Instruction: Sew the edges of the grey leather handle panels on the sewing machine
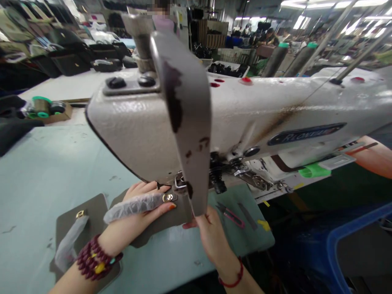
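My spread left hand (137, 228) is apparently steadying the grey-brown panel (162, 223) beneath the sewing machine (131, 126), my right hand (212, 233) gripping something I cannot tell.

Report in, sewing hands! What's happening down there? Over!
Left hand: on grey panel, under wrapped strap. Right hand: at panel's edge, partly hidden by metal bar. Pink snips: on tabletop, near right hand.

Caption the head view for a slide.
Left hand on a grey-brown panel, right hand near its edge, at a sewing machine.
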`<state>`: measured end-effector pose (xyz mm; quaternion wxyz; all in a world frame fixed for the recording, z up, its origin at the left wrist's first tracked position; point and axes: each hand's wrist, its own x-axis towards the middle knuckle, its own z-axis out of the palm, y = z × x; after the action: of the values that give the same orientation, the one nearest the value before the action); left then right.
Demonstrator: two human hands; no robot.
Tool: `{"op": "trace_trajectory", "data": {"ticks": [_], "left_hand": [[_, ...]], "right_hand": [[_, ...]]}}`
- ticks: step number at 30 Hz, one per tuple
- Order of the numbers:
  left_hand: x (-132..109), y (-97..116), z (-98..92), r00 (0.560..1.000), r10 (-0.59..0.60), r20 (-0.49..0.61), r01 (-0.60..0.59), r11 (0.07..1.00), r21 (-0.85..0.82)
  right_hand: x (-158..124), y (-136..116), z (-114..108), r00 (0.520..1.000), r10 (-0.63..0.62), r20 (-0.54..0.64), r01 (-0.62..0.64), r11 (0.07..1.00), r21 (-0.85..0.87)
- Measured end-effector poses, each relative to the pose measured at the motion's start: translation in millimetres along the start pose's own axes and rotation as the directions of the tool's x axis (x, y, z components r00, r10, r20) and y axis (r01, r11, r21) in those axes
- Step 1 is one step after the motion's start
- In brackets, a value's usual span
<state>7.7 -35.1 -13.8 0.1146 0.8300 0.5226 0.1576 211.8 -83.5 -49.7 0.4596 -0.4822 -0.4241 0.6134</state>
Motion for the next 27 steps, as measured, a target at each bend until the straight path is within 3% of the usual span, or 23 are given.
{"op": "trace_trajectory", "data": {"ticks": [5,14,23,27], "left_hand": [[2.1,-0.8,-2.3,0.999,-0.021,0.035,0.021,1.000,-0.004],[3.0,2.8,-9.6,0.999,0.008,0.032,-0.009,1.000,0.027],[8.8,12.1,-15.2,0.998,-0.002,0.055,-0.002,0.997,0.081],[15.3,18.2,-18.8,0.995,0.018,0.098,-0.021,0.999,0.039]], "right_hand": [[0.6,1.2,-5.7,0.990,0.084,0.109,-0.100,0.984,0.150],[1.3,-3.9,-4.5,0.985,-0.042,0.169,0.032,0.997,0.064],[4.3,9.4,9.2,0.995,-0.099,-0.009,0.099,0.994,0.039],[4.8,16.0,10.1,0.994,-0.084,-0.067,0.080,0.995,-0.061]]}}
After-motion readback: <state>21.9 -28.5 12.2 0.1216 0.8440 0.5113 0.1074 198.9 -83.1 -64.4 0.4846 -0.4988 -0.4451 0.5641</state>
